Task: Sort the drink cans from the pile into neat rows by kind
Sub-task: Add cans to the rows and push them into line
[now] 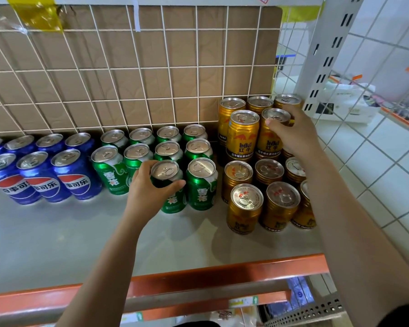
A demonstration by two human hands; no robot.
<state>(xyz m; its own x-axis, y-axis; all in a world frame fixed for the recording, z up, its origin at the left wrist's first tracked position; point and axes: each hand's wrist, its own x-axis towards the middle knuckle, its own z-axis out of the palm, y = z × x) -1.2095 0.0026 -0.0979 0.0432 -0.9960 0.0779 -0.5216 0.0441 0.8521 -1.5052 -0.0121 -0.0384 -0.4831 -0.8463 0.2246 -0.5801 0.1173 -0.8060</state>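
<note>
Orange front rail (210,277) of the shelf (69,232), crossed by both forearms. At mid-shelf the left hand (149,192) curls round a green can (165,169) standing upright in the front row of the green cans (168,148), just beside its right-hand neighbour. Toward the back right corner the right hand (293,131) grasps from above a gold can (274,115) stacked on the lower gold cans (246,206), beside another upper-tier can. Blue cans (40,178) stand in two rows toward the left edge, before the wire grid (128,67).
</note>
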